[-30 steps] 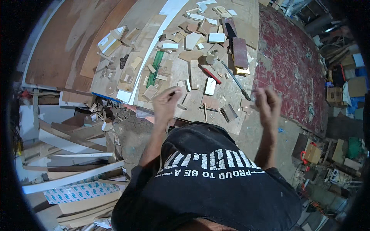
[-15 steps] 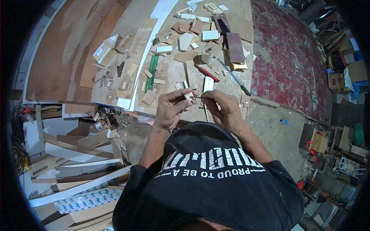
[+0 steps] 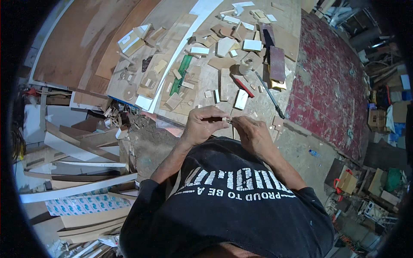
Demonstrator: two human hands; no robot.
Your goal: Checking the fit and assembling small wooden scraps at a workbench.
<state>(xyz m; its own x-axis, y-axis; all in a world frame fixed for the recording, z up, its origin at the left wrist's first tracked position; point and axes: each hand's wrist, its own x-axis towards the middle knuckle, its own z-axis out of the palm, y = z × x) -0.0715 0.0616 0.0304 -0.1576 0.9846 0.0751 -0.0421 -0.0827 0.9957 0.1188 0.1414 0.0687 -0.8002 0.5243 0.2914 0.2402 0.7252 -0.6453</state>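
Observation:
Close in front of my chest, my left hand (image 3: 204, 125) pinches a small pale wooden block (image 3: 225, 120) between thumb and fingertips. Against that block, the fingertips of my right hand (image 3: 254, 135) hold a thin dark rod, mostly covered by the fingers. What kind of tool it is, I cannot make out. Just past my hands lie a white-faced block (image 3: 241, 99) and a narrow wooden strip (image 3: 224, 79) on the workbench (image 3: 202, 92). A red-handled tool (image 3: 244, 87) and a long thin grey tool with a dark end (image 3: 267, 92) lie beyond my right hand.
Wood offcuts surround a whitish cup (image 3: 245, 67), a maroon block (image 3: 277, 64) and a green strip (image 3: 181, 74). Large brown boards (image 3: 81, 43) stand left. Curved wooden strips (image 3: 81, 189) pile up at lower left. A worn red surface (image 3: 325, 81) lies right of the bench.
My hands have drawn closer together, and the small block has turned between my left fingertips. The whole view has shifted, so the bench things appear farther right.

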